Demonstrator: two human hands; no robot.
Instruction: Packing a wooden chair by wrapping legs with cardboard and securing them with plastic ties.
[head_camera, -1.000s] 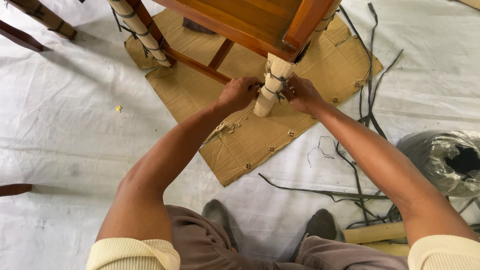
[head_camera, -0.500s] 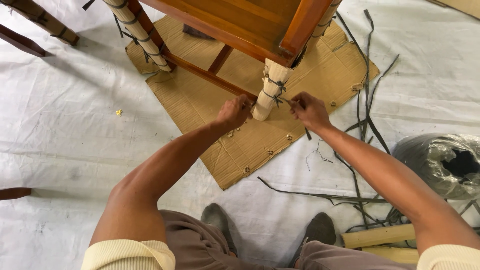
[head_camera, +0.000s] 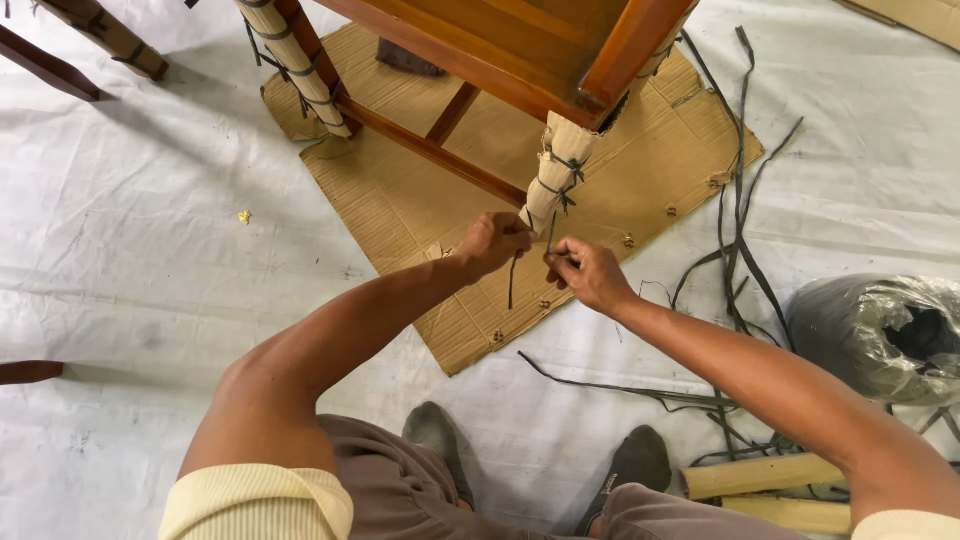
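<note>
A wooden chair (head_camera: 520, 45) stands on a sheet of brown cardboard (head_camera: 400, 215). Its near leg (head_camera: 556, 175) is wrapped in pale corrugated paper and tied with dark strapping. My left hand (head_camera: 492, 242) pinches one end of a thin dark strap (head_camera: 512, 278) at the foot of that leg. My right hand (head_camera: 585, 272) grips the other end just in front of the leg, a little apart from the left. The strap ends hang down between the two hands.
Several loose dark straps (head_camera: 735, 215) lie on the white floor sheet (head_camera: 150, 280) to the right. A roll in grey plastic film (head_camera: 885, 335) sits at the right edge. Rolled cardboard tubes (head_camera: 765, 480) lie by my right knee. Another wrapped chair leg (head_camera: 290, 65) stands at the back left.
Both hands have dropped from the tie on the leg towards its foot and drawn closer together, pulling the strap ends down and towards me.
</note>
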